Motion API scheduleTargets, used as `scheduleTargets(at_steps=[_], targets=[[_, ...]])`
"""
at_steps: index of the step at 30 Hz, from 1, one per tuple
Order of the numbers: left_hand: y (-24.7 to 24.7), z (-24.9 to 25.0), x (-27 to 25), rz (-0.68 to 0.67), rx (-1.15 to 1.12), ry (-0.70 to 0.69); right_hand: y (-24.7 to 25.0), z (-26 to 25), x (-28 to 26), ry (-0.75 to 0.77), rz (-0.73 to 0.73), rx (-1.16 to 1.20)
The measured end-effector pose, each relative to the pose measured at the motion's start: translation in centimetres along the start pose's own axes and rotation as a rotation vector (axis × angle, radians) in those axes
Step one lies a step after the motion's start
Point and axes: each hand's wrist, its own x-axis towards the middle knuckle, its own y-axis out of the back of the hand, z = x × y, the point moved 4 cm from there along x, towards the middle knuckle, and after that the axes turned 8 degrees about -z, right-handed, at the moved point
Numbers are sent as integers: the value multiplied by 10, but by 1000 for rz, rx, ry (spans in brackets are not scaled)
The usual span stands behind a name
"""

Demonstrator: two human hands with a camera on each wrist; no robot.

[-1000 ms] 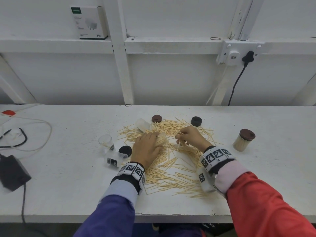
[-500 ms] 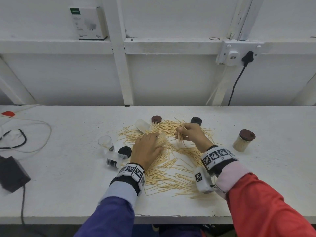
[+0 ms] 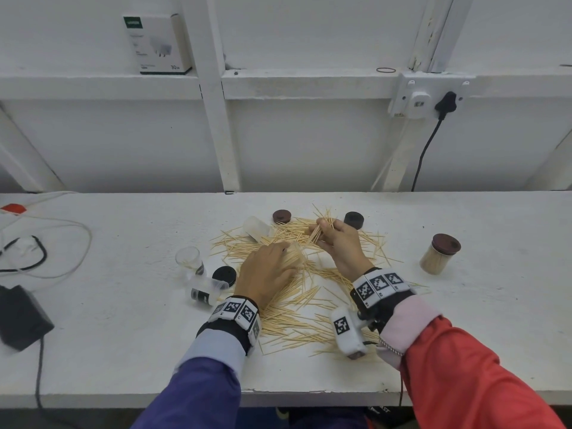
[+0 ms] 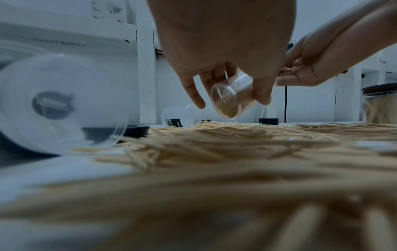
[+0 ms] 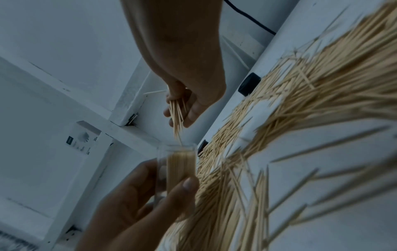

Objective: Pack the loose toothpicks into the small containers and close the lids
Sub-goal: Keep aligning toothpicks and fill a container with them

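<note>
Loose toothpicks (image 3: 297, 305) lie spread over the white table (image 3: 123, 335). My left hand (image 3: 288, 252) grips a small clear container (image 4: 232, 100) that is tilted and partly filled with toothpicks; the same container (image 5: 180, 163) shows in the right wrist view. Just beyond it, my right hand (image 3: 318, 227) pinches a bundle of toothpicks (image 5: 177, 117) whose tips point down at the container's mouth. A filled container with a brown lid (image 3: 439, 253) stands at the right. Three empty clear containers (image 3: 255, 227) (image 3: 188, 258) (image 3: 205, 291) sit left of the pile.
Loose lids lie around the pile: a brown lid (image 3: 281, 216), a black lid (image 3: 353, 218) and another black lid (image 3: 224, 274). A black power adapter (image 3: 21, 317) and cables (image 3: 46, 243) occupy the left end. A wall socket (image 3: 424, 97) is behind.
My right hand rose off the pile with a bundle of toothpicks and moved a little farther back, above the container. The left hand stayed almost still.
</note>
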Motion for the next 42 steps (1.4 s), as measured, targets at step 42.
scheduleTargets(at_steps=[42], targets=[[-4, -7, 2, 76, -13, -3, -25, 30, -16, -41, -115, 42]])
